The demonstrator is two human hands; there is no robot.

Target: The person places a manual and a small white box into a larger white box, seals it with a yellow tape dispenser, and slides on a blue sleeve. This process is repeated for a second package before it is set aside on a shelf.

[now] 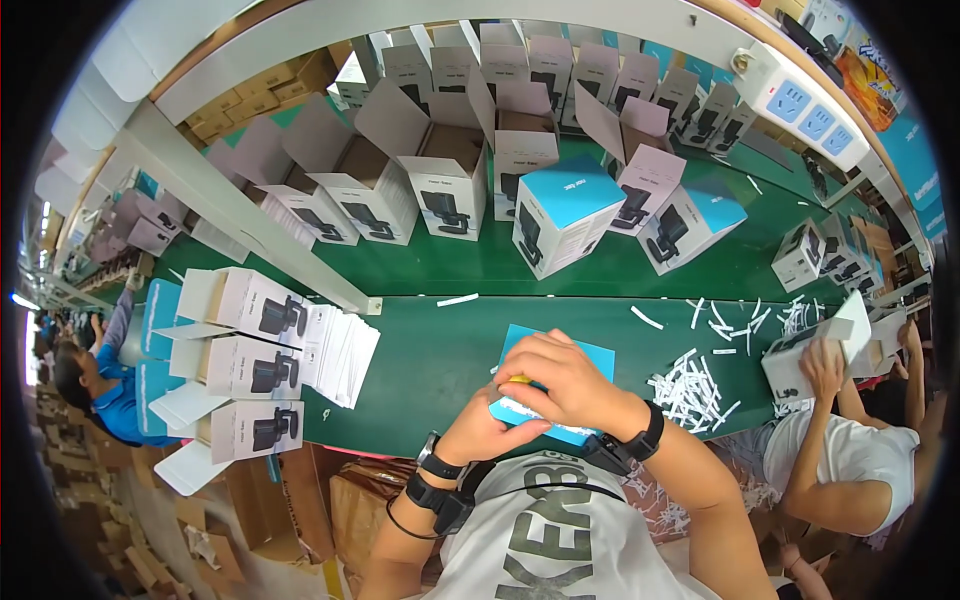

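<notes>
In front of my body a flat, square blue panel point(597, 360) lies on the green bench, partly covered by my hands. I cannot tell whether it is a box top or a card. My right hand point(560, 375) is curled over it, closed round a small yellow object point(520, 379) that mostly hides under the fingers. Along the panel's lower left edge is my left hand point(485, 428), its thumb stretched toward the right hand. The left fingers are largely hidden. A white patch point(515, 406) shows between the two hands.
Open boxes point(445, 190) and closed blue-topped boxes point(570, 215) line the far side. Three open boxes point(255, 365) lie left beside stacked white leaflets point(343, 357). White paper strips point(690, 392) are heaped right, near a co-worker point(845, 455) handling a box. A metal post point(245, 205) rises left.
</notes>
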